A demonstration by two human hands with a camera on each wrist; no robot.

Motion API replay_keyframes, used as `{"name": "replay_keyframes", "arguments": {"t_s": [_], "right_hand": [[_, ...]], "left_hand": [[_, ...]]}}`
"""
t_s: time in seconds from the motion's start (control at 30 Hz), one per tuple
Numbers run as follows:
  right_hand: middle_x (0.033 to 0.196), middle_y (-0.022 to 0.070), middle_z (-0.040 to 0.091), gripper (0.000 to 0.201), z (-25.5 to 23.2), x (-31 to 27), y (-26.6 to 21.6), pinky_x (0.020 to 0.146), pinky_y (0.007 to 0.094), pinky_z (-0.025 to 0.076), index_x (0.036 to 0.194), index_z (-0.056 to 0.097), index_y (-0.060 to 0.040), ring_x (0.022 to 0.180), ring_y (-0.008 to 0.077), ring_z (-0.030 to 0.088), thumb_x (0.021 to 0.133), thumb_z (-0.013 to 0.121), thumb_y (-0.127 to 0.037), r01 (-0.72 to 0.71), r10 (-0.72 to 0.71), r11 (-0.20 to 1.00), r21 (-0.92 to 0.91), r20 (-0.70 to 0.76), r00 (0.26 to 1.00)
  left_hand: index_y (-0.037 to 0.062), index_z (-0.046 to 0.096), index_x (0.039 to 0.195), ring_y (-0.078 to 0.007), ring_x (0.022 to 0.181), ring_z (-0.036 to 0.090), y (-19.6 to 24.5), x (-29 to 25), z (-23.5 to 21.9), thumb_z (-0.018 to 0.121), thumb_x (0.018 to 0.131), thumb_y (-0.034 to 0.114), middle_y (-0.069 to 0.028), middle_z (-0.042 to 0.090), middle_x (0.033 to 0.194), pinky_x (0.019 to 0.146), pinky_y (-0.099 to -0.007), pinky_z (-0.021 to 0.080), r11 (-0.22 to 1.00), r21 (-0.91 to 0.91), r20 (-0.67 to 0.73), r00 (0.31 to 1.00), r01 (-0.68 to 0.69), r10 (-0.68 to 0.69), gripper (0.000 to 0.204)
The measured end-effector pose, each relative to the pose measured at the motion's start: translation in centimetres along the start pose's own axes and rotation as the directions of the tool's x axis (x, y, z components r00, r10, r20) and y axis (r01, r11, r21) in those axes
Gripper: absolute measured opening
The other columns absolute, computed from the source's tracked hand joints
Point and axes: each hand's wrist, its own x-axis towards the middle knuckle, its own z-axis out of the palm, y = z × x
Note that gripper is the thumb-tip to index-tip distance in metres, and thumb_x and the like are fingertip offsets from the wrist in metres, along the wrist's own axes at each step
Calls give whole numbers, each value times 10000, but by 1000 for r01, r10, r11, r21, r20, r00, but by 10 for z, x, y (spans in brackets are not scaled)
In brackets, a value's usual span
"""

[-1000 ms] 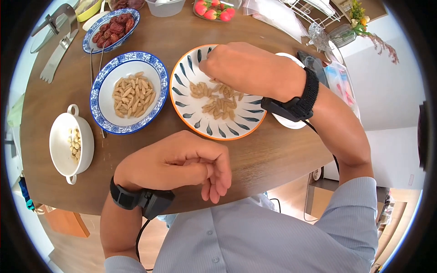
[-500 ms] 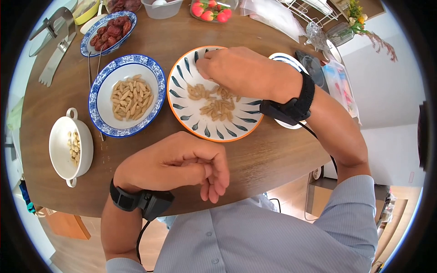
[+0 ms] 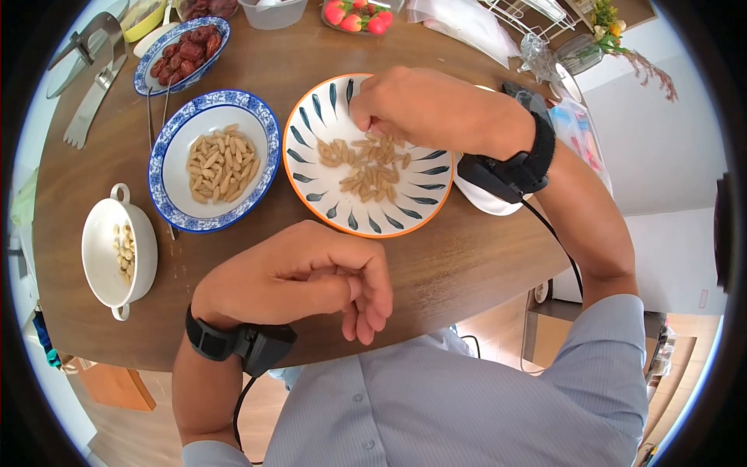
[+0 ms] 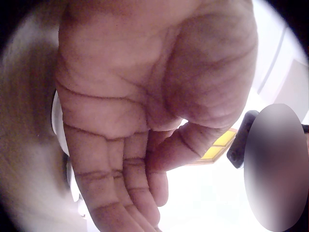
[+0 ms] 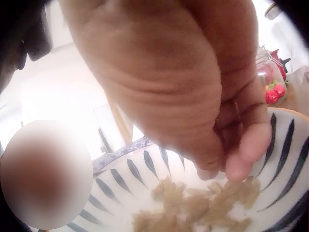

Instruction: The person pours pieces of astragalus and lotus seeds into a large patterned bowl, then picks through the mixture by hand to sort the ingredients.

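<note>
Over the far part of the orange-rimmed plate point(image 3: 311, 191), my right hand point(image 3: 443, 113) points down with bent fingers, close to the pale brown elongated pieces point(image 3: 369, 183). In the right wrist view, the curled fingertips point(image 5: 239, 166) are just above the pieces point(image 5: 193, 205); whether they pinch one is hidden. My left hand point(image 3: 299, 276) hangs loosely curled by the table's near edge, holding nothing. Its palm and relaxed fingers point(image 4: 118, 179) fill the left wrist view. Left of the plate, a blue-and-white bowl point(image 3: 171, 179) holds similar pieces point(image 3: 222, 165).
At left stands a white two-handled bowl point(image 3: 97, 253) with small pale pieces. Farther back are a dish of dark red fruit point(image 3: 187, 56), metal tongs point(image 3: 150, 121), a serving fork point(image 3: 89, 113) and a strawberry container point(image 3: 359, 17). A white plate point(image 3: 490, 204) lies beneath the right wrist.
My right hand shifted slightly left, then back right, and its fingertips are now closer to the pieces in the plate. My left hand has kept its loose curl.
</note>
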Motion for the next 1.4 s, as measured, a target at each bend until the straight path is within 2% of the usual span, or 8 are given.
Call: {"name": "replay_keyframes", "arguments": {"t_s": [0.33, 0.77, 0.87, 0.97, 1.0, 1.13, 1.23, 1.4], "right_hand": [[844, 203, 700, 53, 23, -6, -1, 723, 462, 572, 845, 669, 19, 825, 381, 708, 829, 650, -27, 179, -241, 940, -291, -192, 951], [761, 180, 632, 130, -22, -52, 4, 657, 427, 480, 906, 623, 12, 711, 361, 626, 821, 702, -47, 115, -92, 984, 136, -165, 982], [720, 124, 632, 110, -39, -89, -1, 648, 375, 497, 902, 607, 3, 673, 308, 638, 861, 703, -33, -207, 265, 923, 326, -143, 954], [778, 86, 679, 62, -40, -118, 24, 605, 309, 523, 949, 641, 2, 656, 179, 672, 921, 695, 6, -289, 312, 930, 226, -75, 947], [840, 99, 685, 72, -37, -116, 29, 653, 340, 539, 968, 656, 0, 710, 236, 680, 917, 706, -6, -141, 139, 990, -8, -126, 982], [898, 162, 705, 85, -21, -84, 5, 771, 451, 538, 936, 705, -14, 880, 366, 689, 887, 714, -81, -32, 44, 998, 50, -271, 962], [875, 174, 696, 100, -1, -47, -22, 745, 445, 569, 871, 685, -9, 869, 367, 699, 870, 659, -105, 179, -185, 983, -46, -232, 955], [844, 118, 649, 101, 13, -11, -36, 659, 419, 563, 908, 692, -15, 779, 330, 701, 857, 668, -99, 235, -249, 962, -138, -95, 964]], "left_hand": [[-134, 666, 1003, -257, 857, 745, 3, 1, 2, 474, 971, 10, -198, 710, 957, 737, -324, 605, 999, 40, -29, 1000, 12, -11, 242], [-86, 658, 1001, -186, 817, 713, 6, 0, 1, 428, 885, -68, -132, 708, 928, 714, -293, 563, 999, 38, -43, 999, 24, -22, 259], [-116, 668, 927, -285, 723, 731, 4, -1, 6, 473, 936, -28, -222, 706, 878, 630, -335, 599, 998, 55, -132, 990, -33, 40, 214], [-71, 640, 875, -284, 628, 699, 3, 4, 13, 474, 938, -16, -219, 688, 823, 540, -337, 571, 986, 75, -302, 939, -150, 165, 186], [-48, 614, 861, -277, 594, 679, 2, 7, 15, 475, 942, -5, -209, 672, 789, 511, -341, 556, 971, 92, -360, 902, -221, 239, 166], [-3, 552, 907, -247, 518, 610, 2, 11, 9, 466, 972, 38, -169, 620, 770, 447, -321, 515, 921, 139, -441, 810, -363, 386, 115], [-27, 565, 955, -259, 550, 640, 1, 9, -2, 430, 964, 30, -186, 648, 831, 467, -326, 540, 879, 65, -449, 773, -472, 448, 146], [-51, 582, 996, -282, 593, 685, -1, 7, -9, 389, 944, 6, -213, 686, 888, 498, -343, 571, 828, 17, -454, 733, -561, 506, 207]]}}
